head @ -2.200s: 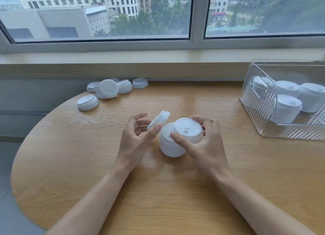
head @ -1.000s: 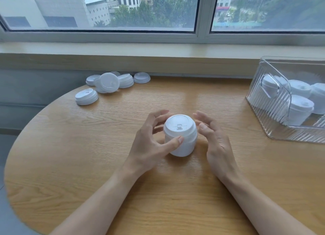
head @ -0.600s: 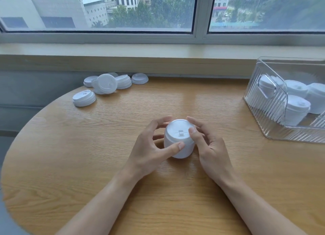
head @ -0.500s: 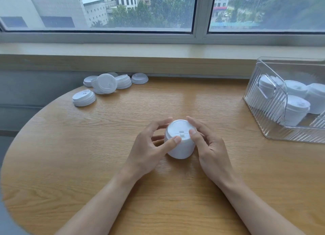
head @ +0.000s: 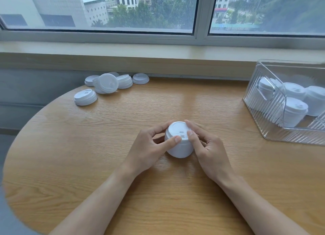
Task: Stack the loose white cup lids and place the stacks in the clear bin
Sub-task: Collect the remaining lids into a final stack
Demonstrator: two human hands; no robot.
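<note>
1. The step in hand looks like squaring up a finished stack: a stack of white lids [head: 179, 141] stands upright on the wooden desk [head: 123, 129], near the middle, between the two hands
2. The left hand [head: 149, 150] curls around the stack's left side, its thumb laid on the top lid's rim and its fingers reaching behind
3. The right hand [head: 207, 150] grips the right side, thumb tip pressing on the top lid near its small raised tab, the other fingers wrapped around the far edge
4. The clear bin [head: 263, 122] sits at the right end of the desk, well apart from the stack; several lid stacks [head: 295, 111] already stand inside it
5. More loose lids [head: 107, 83] lie in a cluster at the far left of the desk by the wall, one of them tilted on edge against the others, and a single short pile [head: 85, 97] lies just in front of them
6. Next move, as I judge it: keep the grip on the stack low and even on both sides, lift it straight, carry it right over the bin's wall and set it down in a free spot beside the stacks there; a squeeze only at the top could let the lower lids slip away
7. After that the far-left cluster remains to be gathered
</note>
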